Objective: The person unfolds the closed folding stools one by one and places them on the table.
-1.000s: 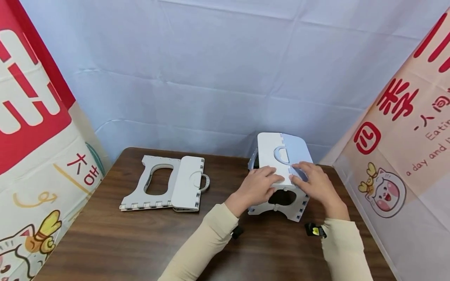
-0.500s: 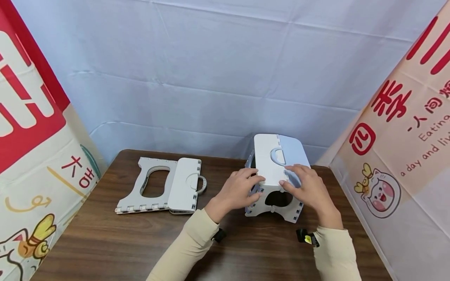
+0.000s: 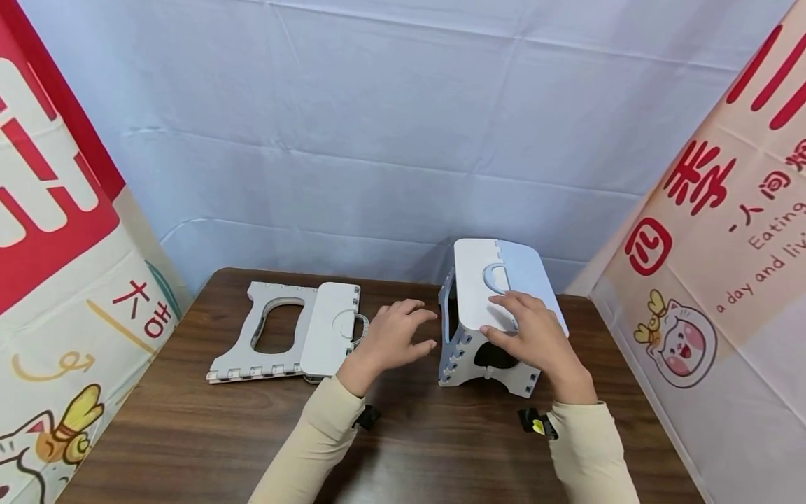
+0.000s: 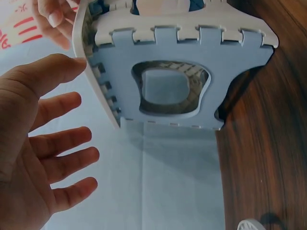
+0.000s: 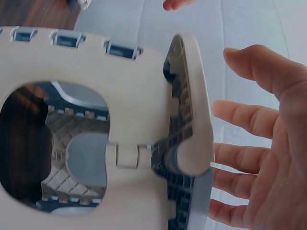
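Note:
A white and blue folding step stool [image 3: 474,280] stands unfolded at the right of the table, its blue handle flat in the top. My right hand [image 3: 535,332] is over the near part of the top, fingers spread and loosely bent, gripping nothing. In the right wrist view those fingers [image 5: 240,165] lie right at the top's edge. To the stool's left hovers my left hand [image 3: 387,339], fingers apart, with nothing in it. The left wrist view shows the stool's blue side panel [image 4: 240,62] beyond the left fingers. A second, white folding stool [image 3: 327,329] lies folded down at the left, partly behind my left hand.
Both stools are on a dark wooden table [image 3: 208,434]. Close behind its back edge hangs a pale blue cloth [image 3: 378,175]. Printed banners flank it, a red and white one [image 3: 57,175] at the left and a pale one [image 3: 711,280] at the right.
My left hand has come off the stool's top and moved left toward the folded stool. The right hand has shifted slightly left over the top. The unfolded stool stays standing.

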`<action>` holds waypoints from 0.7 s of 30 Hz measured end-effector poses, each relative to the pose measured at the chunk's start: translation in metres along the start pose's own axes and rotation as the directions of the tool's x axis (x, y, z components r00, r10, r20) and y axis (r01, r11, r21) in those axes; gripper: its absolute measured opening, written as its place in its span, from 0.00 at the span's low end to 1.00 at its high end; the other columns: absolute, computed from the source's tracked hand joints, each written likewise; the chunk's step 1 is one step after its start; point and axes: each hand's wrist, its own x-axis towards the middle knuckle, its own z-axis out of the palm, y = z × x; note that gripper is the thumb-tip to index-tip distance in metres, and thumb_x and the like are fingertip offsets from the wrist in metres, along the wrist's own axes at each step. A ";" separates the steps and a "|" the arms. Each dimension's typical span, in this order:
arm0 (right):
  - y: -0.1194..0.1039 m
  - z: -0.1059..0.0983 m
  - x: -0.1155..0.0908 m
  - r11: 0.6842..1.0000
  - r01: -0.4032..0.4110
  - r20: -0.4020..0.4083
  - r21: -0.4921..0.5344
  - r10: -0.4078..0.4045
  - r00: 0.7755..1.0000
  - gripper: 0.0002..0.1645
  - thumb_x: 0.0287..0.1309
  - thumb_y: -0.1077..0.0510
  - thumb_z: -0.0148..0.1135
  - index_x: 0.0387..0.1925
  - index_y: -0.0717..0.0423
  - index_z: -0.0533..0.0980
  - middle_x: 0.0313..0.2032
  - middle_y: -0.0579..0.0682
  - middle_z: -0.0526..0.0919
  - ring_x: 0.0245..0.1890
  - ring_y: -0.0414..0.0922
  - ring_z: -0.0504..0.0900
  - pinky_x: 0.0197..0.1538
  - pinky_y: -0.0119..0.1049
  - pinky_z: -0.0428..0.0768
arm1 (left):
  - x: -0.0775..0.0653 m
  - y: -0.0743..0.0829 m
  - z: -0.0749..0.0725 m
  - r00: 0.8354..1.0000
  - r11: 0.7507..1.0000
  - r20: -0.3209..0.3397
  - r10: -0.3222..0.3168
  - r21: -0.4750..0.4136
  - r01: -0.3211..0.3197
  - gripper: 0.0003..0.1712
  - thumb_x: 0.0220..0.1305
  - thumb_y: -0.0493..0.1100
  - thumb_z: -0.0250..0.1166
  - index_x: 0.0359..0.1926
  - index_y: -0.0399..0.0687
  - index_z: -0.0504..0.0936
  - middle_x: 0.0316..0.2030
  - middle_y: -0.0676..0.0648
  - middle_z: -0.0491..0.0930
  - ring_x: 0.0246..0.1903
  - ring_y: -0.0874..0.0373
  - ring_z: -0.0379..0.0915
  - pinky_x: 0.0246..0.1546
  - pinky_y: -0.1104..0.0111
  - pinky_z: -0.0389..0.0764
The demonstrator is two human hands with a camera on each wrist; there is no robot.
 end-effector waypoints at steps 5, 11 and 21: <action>-0.008 0.004 0.004 1.000 0.001 0.019 0.015 -0.002 1.000 0.32 0.52 0.45 0.65 0.55 0.57 0.74 0.57 0.67 0.68 0.55 0.67 0.66 0.50 0.65 0.64 | -0.009 -0.006 -0.003 0.999 0.999 0.011 -0.036 0.008 0.036 0.24 0.56 0.55 0.66 0.53 0.53 0.79 0.53 0.44 0.73 0.51 0.48 0.70 0.45 0.54 0.71; -0.017 0.011 0.009 0.999 0.026 0.021 0.034 -0.026 0.999 0.32 0.51 0.45 0.66 0.55 0.57 0.74 0.58 0.66 0.68 0.57 0.64 0.65 0.50 0.65 0.63 | -0.018 -0.017 -0.003 0.997 0.997 0.024 -0.080 0.025 0.079 0.26 0.55 0.55 0.67 0.53 0.52 0.79 0.51 0.45 0.74 0.48 0.48 0.72 0.43 0.54 0.72; -0.035 0.028 0.020 0.995 0.103 0.022 0.008 -0.103 0.994 0.32 0.50 0.43 0.66 0.54 0.56 0.75 0.58 0.64 0.69 0.56 0.61 0.68 0.50 0.62 0.65 | -0.030 -0.032 -0.010 0.993 0.992 0.017 -0.121 0.049 0.120 0.25 0.54 0.56 0.67 0.52 0.52 0.80 0.48 0.46 0.76 0.44 0.50 0.73 0.39 0.53 0.72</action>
